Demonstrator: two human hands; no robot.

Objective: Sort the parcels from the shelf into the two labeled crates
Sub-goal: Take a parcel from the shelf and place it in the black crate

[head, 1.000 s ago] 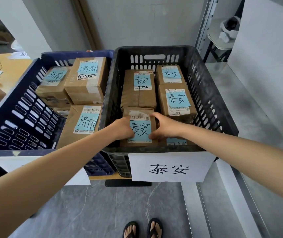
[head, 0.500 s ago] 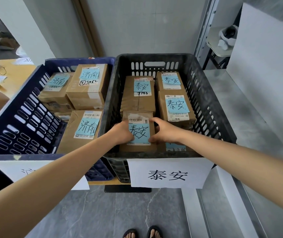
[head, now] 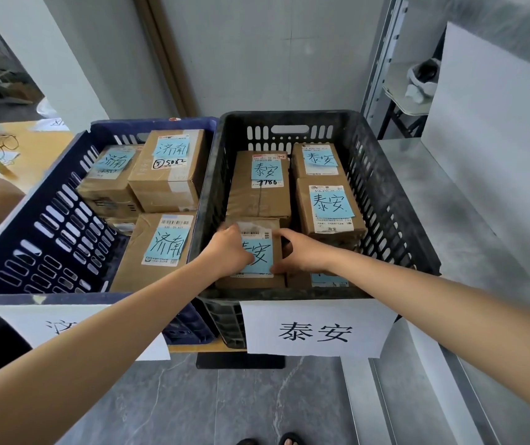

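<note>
Seems well along imo: blue crate at left and black crate mid-frame hold sorted parcels, left hand plus right hand grip another parcel by its sides in the black one's lower-left corner, shelf unseen.

The paper label on the blue crate is largely covered by the left forearm; only part of one character is seen. On the front parcel, the blue note is partly hidden by the left hand. The sandals are cut off by the bottom edge.
</note>
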